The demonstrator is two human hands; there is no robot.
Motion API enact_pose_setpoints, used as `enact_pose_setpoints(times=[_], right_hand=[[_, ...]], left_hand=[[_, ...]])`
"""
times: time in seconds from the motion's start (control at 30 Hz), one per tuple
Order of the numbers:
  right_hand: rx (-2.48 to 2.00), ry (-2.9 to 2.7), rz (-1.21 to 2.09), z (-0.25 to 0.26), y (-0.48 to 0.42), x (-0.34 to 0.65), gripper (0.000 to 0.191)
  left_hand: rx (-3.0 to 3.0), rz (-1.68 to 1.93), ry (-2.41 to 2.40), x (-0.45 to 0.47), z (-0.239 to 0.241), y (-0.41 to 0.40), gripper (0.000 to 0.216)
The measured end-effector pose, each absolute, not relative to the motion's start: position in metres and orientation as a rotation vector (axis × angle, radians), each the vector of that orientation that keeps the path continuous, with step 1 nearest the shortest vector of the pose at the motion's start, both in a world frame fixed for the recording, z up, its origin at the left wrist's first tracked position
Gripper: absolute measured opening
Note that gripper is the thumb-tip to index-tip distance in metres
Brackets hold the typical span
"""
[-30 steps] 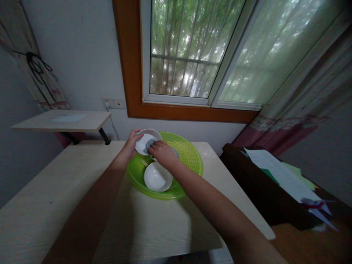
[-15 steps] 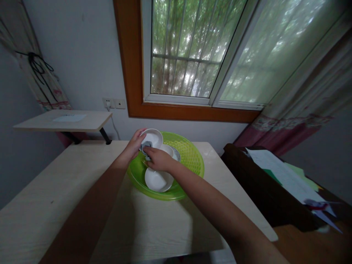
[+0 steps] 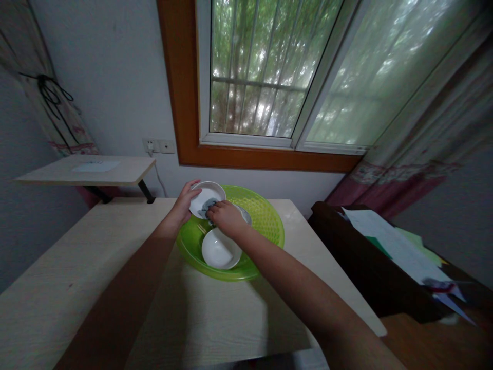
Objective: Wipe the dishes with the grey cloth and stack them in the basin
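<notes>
Bowl [image 3: 201, 196] tilted, left hand [image 3: 183, 204] curled round its rim. Right hand [image 3: 228, 218] half closed, holding gray rag [image 3: 207, 206] inside it. Second bowl [image 3: 219, 251] sits in green basket [image 3: 266, 218] on desk [image 3: 96, 246].

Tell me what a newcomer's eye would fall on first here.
Most likely the bright green, round plastic basin on the pale wood-grain table, with a round white bowl in its near part. Over its far left side, the left hand holds a second round white bowl while the right hand has a crumpled grey cloth against that bowl's inside. Behind, the large window with an orange-brown wooden frame stands out brightly.
</notes>
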State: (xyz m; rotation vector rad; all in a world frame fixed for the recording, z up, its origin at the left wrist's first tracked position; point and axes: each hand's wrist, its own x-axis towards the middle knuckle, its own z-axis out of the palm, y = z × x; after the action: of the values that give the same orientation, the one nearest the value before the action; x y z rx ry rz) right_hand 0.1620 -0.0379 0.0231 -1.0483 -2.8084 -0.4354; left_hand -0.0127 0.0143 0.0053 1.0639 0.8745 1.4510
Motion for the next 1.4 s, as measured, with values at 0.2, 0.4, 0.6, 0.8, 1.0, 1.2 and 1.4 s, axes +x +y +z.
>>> enact_pose_setpoints(times=[0.2, 0.4, 0.6, 0.8, 1.0, 1.2, 1.4], right_hand=[[-1.114, -2.780, -0.472, 0.022, -0.033, 0.169, 0.019], [-1.166, -2.751, -0.357, 0.018, -0.039, 0.161, 0.025], [-0.932, -2.694, -0.025, 0.004, -0.036, 0.158, 0.067], [-0.837, -2.701, -0.095, -0.006, -0.033, 0.159, 0.076], [-1.093, -2.627, -0.303, -0.007, -0.038, 0.157, 0.091], [-1.316, -2.546, -0.437, 0.001, -0.037, 0.155, 0.086], [-1.344, -2.676, -0.347, 0.013, -0.043, 0.155, 0.039]], left_hand=[[1.122, 1.372, 0.879, -0.011, 0.000, 0.018, 0.051], [1.188, 1.418, 0.873, -0.009, 0.000, 0.015, 0.048], [1.236, 1.420, 0.882, -0.009, -0.001, 0.014, 0.046], [1.192, 1.328, 0.862, -0.007, 0.001, 0.011, 0.044], [1.195, 1.265, 0.821, -0.002, -0.001, 0.011, 0.036], [1.217, 1.288, 0.809, -0.003, -0.003, 0.015, 0.042], [1.244, 1.334, 0.876, -0.007, -0.007, 0.019, 0.045]])
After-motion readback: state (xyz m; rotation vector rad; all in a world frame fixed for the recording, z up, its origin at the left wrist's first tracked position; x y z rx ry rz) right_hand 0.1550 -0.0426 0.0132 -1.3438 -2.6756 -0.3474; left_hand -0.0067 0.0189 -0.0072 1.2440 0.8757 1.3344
